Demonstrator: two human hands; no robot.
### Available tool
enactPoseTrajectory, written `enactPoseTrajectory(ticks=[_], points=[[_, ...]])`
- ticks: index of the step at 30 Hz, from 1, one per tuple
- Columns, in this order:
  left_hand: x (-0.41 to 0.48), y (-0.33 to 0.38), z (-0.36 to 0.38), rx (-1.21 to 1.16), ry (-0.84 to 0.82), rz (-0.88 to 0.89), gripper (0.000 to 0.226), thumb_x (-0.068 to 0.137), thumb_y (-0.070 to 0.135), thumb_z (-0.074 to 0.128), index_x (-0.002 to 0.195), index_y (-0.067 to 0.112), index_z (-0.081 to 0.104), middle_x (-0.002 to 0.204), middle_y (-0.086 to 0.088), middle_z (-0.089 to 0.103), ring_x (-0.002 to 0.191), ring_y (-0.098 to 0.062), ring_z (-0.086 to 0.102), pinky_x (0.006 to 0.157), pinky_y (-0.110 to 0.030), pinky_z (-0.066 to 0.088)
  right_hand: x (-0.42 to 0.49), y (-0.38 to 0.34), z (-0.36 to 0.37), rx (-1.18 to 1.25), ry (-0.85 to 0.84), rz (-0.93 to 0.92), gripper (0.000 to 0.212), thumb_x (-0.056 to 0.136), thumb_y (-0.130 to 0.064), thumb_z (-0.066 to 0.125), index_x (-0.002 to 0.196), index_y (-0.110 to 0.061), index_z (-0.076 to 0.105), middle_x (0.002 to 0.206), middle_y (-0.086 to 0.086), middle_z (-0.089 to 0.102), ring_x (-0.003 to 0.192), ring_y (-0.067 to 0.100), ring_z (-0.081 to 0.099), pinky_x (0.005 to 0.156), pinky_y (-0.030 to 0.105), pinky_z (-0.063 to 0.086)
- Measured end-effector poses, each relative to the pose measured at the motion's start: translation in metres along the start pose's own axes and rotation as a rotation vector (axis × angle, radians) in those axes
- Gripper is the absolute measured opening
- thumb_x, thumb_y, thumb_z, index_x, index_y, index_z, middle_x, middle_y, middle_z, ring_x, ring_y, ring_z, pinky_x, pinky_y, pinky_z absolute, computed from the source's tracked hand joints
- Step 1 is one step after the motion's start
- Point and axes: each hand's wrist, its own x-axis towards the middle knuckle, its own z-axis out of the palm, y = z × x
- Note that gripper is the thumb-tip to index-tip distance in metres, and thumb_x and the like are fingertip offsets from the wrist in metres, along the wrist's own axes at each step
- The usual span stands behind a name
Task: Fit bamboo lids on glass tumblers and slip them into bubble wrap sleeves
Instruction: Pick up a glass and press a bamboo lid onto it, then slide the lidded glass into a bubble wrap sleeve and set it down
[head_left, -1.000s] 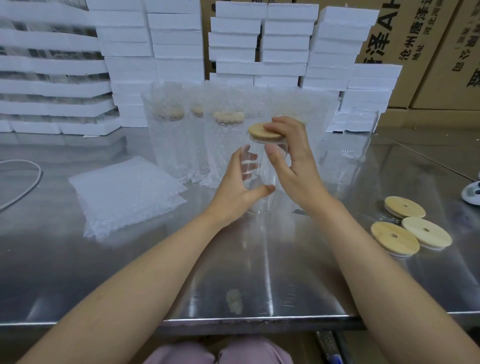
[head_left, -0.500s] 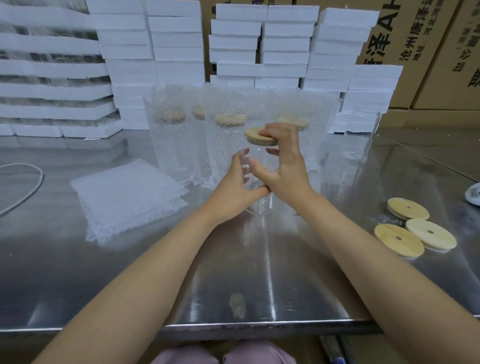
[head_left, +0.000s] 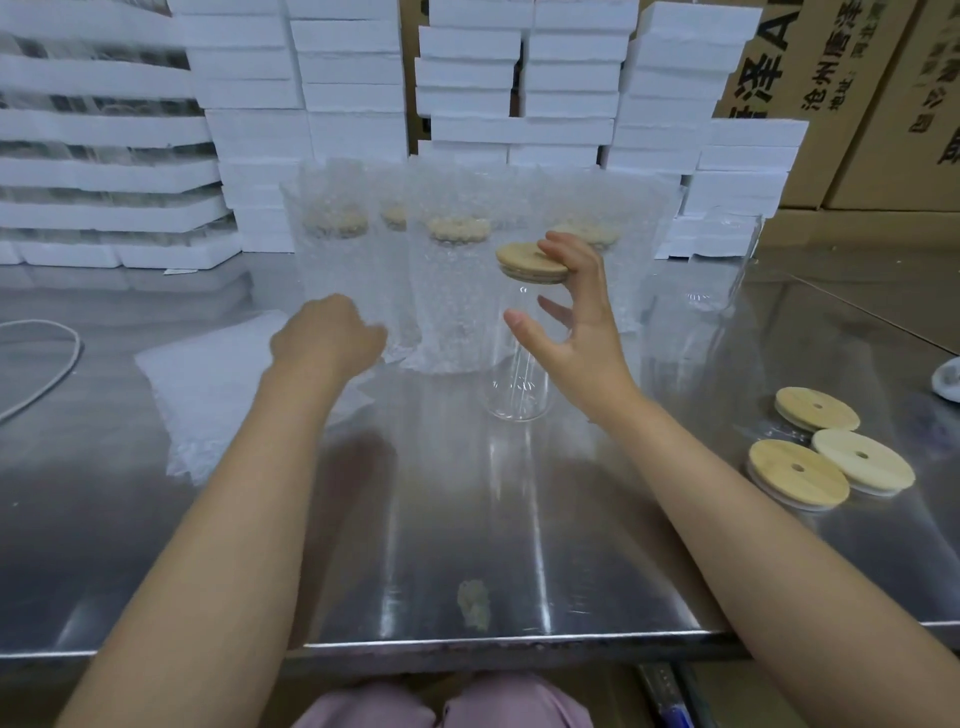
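Observation:
A clear glass tumbler (head_left: 517, 364) stands upright on the steel table (head_left: 467, 519), with a round bamboo lid (head_left: 527, 262) on its mouth. My right hand (head_left: 582, 332) is beside the tumbler's right side; its upper fingers rest on the lid's right edge, while the thumb is spread out and off the glass. My left hand (head_left: 327, 338) hovers left of the tumbler with loosely curled fingers, holding nothing, near the flat pile of bubble wrap sleeves (head_left: 208, 384).
Several sleeved, lidded tumblers (head_left: 457, 291) stand in a row behind. Three loose bamboo lids (head_left: 797, 473) lie at the right, and a bare tumbler (head_left: 722, 260) stands at the back right. White foam boxes (head_left: 353, 78) and cartons (head_left: 831, 78) wall the back. A white cable (head_left: 52, 374) lies at the left.
My left hand let go of the tumbler and moved left toward the sleeve pile. My right hand opened its grip, thumb off the glass, fingers still on the lid.

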Motion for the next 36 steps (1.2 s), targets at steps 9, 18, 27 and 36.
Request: enactPoseTrajectory(ticks=[9,18,27,36], points=[[0.01,-0.029,-0.005,0.175,-0.201,-0.186,0.027,0.086,0.021,0.07,0.087,0.006,0.047,0.12,-0.017,0.057,0.106,-0.035,0.055,0.09,-0.039,0.045,0.001,-0.004,0.002,-0.007,-0.035,0.013,0.053,0.085,-0.024,0.07,0.127,-0.032,0.04,0.146,-0.003,0.032,0.134,0.017,0.041,0.103,0.043,0.048],[-0.008,-0.009,-0.023,-0.318,-0.015,-0.004,0.035,0.081,0.042,0.075,0.079,0.007,0.069,0.073,-0.009,0.063,0.064,-0.023,0.053,0.065,-0.027,0.04,0.002,-0.004,0.003,-0.024,-0.037,0.001,0.053,0.085,-0.023,0.07,0.127,-0.033,0.04,0.145,-0.004,0.032,0.133,0.016,0.041,0.103,0.04,0.048],[-0.018,0.001,-0.016,-0.436,-0.318,0.029,0.012,0.087,0.011,0.069,0.09,0.0,0.073,0.078,-0.011,0.068,0.051,-0.008,0.059,0.048,-0.015,0.049,0.001,-0.006,0.003,-0.027,-0.034,0.024,0.053,0.085,-0.02,0.071,0.129,-0.024,0.042,0.146,0.001,0.032,0.132,0.019,0.042,0.103,0.04,0.048],[-0.022,0.001,-0.03,-1.15,-0.451,0.186,0.021,0.091,0.007,0.057,0.11,0.011,0.066,0.078,0.009,0.07,0.067,-0.001,0.062,0.064,-0.011,0.049,0.0,-0.008,0.0,-0.035,-0.047,0.02,0.053,0.083,-0.017,0.067,0.128,-0.026,0.04,0.146,0.001,0.031,0.132,0.012,0.039,0.103,0.039,0.047]])
